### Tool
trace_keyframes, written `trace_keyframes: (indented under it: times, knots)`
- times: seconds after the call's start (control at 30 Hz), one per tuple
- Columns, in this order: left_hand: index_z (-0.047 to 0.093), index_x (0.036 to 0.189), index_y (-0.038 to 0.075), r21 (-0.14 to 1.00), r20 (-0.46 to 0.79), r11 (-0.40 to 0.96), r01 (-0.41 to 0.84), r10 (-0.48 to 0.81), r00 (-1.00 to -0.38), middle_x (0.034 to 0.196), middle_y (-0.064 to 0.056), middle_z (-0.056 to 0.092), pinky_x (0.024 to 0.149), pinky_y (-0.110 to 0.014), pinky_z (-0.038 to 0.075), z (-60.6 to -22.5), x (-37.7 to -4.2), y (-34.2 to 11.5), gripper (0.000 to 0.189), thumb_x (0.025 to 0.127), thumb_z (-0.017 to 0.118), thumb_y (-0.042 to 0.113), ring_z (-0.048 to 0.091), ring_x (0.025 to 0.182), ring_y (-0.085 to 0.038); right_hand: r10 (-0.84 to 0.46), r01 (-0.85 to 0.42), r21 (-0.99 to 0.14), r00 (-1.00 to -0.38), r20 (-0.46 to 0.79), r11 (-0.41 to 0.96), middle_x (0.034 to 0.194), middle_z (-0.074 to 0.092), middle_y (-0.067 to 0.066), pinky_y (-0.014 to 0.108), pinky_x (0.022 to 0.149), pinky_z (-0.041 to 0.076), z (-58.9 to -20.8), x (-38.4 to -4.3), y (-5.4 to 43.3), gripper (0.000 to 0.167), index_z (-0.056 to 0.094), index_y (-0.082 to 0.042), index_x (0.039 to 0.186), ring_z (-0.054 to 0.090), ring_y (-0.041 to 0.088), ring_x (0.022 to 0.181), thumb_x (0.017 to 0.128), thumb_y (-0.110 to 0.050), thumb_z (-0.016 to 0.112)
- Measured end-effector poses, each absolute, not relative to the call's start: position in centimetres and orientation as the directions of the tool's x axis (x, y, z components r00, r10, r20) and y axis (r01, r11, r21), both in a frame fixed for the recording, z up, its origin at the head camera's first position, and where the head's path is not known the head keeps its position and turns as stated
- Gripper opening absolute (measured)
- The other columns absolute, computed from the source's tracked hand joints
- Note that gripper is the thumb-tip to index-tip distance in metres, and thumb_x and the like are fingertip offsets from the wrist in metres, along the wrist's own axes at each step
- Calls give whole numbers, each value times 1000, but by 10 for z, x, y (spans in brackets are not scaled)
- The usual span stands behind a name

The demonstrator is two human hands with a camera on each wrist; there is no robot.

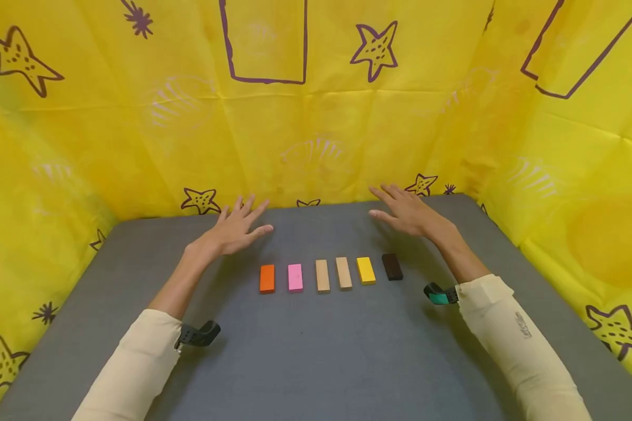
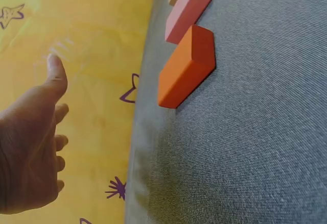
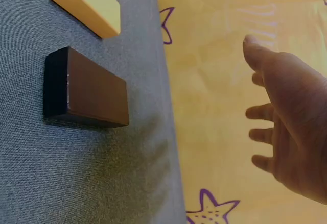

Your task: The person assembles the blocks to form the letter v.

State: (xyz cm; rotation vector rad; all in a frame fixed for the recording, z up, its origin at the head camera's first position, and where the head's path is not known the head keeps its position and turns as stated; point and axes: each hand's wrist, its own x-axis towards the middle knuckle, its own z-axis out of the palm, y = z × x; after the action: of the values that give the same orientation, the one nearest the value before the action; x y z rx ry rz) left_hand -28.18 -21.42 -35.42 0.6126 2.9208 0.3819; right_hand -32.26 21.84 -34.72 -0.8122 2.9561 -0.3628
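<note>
Several small rectangular blocks lie in a row on the grey table. From left to right in the head view come an orange block [image 1: 267, 279], a pink block [image 1: 295, 278], two plain wooden blocks [image 1: 322, 276], a yellow block [image 1: 366, 271] and a dark brown block [image 1: 392, 266]. My left hand [image 1: 235, 229] hovers behind and left of the orange block, fingers spread and holding nothing. My right hand [image 1: 406, 211] is raised behind the dark brown block, its fingers extended and holding nothing. Both wrist views show the hands apart from the blocks.
A yellow cloth [image 1: 316, 128] with starfish drawings hangs behind the grey table [image 1: 305, 356] and along both its sides. Each forearm wears a light sleeve, and a black strap piece [image 1: 201, 334] juts from the left wrist.
</note>
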Motion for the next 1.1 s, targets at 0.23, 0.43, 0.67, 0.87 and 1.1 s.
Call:
trace_keyframes:
  times: [0.23,0.43,0.67,0.87,1.1]
  knots:
    - [10,170,23,289,-52,846,448,482,-875,177,-19,-2,130,-69,-6,-353,-276,-209,77,108,41,57,-5,162,-51,-557,-547,-215,-830,18,809,172,25,22,70,128,17,-347,-312,218,71,23,-16,168,24,46,160,110,-51,44]
    - [12,170,26,286,-48,820,496,529,-847,178,-18,1,131,-67,-5,-349,-268,-202,77,108,45,55,-3,163,-50,-599,-585,-211,-801,0,783,171,30,19,67,127,25,-344,-298,211,69,27,-17,167,33,43,157,110,-50,47]
    - [13,170,31,273,-39,781,562,592,-805,179,-12,5,132,-66,0,-344,-256,-189,77,106,47,58,0,164,-46,-626,-608,-207,-779,-29,766,173,29,17,69,127,22,-343,-286,205,68,28,-18,167,33,45,157,109,-49,49]
    - [19,169,31,267,-58,737,621,656,-753,179,-7,10,133,-63,4,-349,-243,-174,76,105,51,57,4,166,-40,-678,-657,-213,-734,-38,723,171,34,17,71,125,25,-345,-271,198,65,37,-16,164,38,46,154,108,-45,54]
    - [27,167,28,240,-113,671,701,737,-666,178,-5,18,134,-61,9,-352,-228,-155,75,104,50,61,10,166,-35,-737,-711,-222,-673,-59,667,168,40,13,67,125,30,-349,-255,191,61,44,-17,160,43,43,152,108,-47,53]
